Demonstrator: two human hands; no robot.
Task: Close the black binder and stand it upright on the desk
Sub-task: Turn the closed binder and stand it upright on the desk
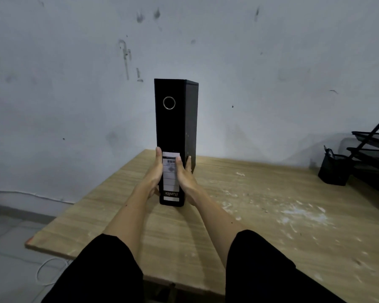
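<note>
The black binder (175,127) is closed and stands upright on the wooden desk (260,215), its spine facing me with a metal ring hole near the top and a white label low down. My left hand (155,173) presses flat against the binder's left side near the bottom. On the opposite side my right hand (185,176) grips it, thumb across the spine label and fingers along the right cover. Both hands hold the lower third of the binder.
A black mesh pen cup (334,168) and a black wire document tray (374,156) stand at the desk's far right. White scuffs mark the desk surface. A grey wall rises behind. The desk's left edge drops to a tiled floor with a white cable (46,272).
</note>
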